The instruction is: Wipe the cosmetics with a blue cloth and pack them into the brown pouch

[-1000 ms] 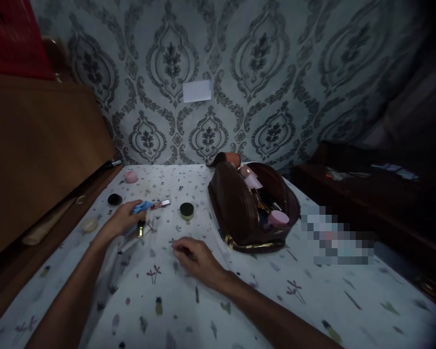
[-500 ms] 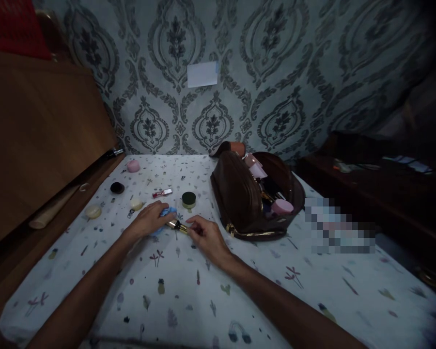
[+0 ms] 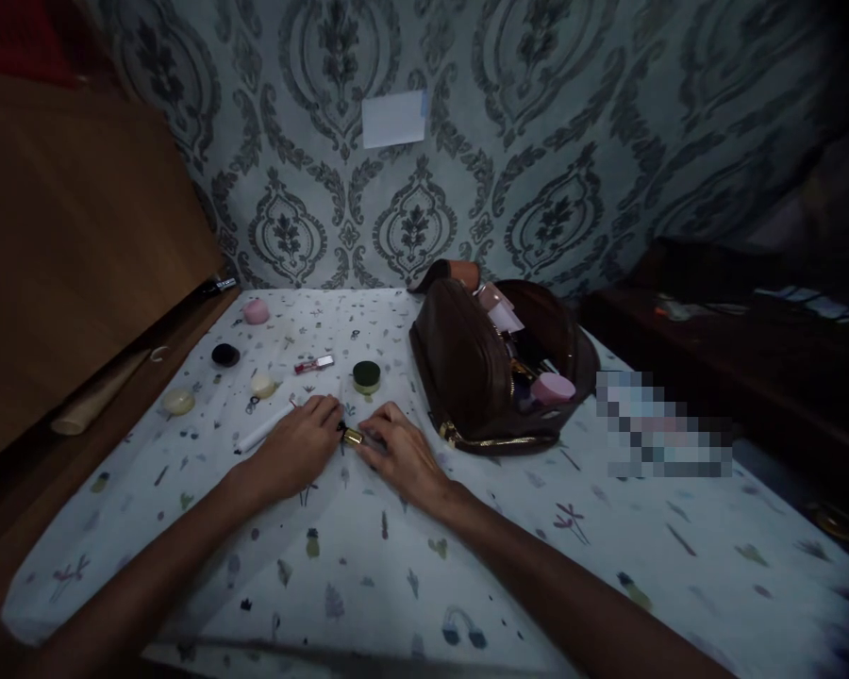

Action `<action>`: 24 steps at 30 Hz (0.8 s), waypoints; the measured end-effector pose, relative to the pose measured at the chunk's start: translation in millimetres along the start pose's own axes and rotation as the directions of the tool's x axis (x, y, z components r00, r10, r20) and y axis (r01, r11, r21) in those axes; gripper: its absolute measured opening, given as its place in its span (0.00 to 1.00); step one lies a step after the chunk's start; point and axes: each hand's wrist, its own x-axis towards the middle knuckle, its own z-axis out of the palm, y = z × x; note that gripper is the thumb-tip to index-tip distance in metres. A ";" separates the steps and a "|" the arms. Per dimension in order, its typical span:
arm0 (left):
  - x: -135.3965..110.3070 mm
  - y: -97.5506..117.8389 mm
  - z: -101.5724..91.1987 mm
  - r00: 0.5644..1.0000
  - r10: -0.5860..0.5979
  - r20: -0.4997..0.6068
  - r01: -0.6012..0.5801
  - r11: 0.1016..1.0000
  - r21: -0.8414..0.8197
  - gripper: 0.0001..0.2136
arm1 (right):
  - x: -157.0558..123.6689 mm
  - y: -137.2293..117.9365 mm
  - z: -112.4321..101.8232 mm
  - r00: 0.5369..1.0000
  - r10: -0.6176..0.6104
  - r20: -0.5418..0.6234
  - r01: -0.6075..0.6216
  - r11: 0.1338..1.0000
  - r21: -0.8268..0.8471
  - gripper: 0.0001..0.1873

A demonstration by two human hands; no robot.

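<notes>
My left hand (image 3: pixel 301 448) lies low over the tablecloth, its fingers curled over the dark end of a small gold-and-black cosmetic tube (image 3: pixel 352 436). From the other side, my right hand (image 3: pixel 400 457) pinches the tube's gold end between thumb and fingers. My left palm and fingers cover the rest of it. A slim white stick-like item (image 3: pixel 263 430) pokes out beside my left hand, partly hidden by it. Just beyond the hands stands a round jar with a dark green lid (image 3: pixel 366 377). A lip gloss tube (image 3: pixel 314 364) lies behind my left hand.
A brown makeup bag (image 3: pixel 459 358) stands unzipped at the right, with cosmetics and a pink round container (image 3: pixel 553 388) inside. Small jars, including a pink one (image 3: pixel 256 312) and a black one (image 3: pixel 224 356), dot the left side. Wooden furniture (image 3: pixel 85 255) borders the left edge.
The blue item under my left hand no longer shows, and the white stick-like item has come into sight. My left hand has slid further over the tube. The camera has tilted slightly down.
</notes>
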 end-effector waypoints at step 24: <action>-17.1 -4.9 21.0 0.988 0.043 -0.145 -0.048 0.998 -0.036 0.17 | -5.6 -8.6 -1.6 0.962 -0.214 0.170 0.242 0.956 -0.166 0.04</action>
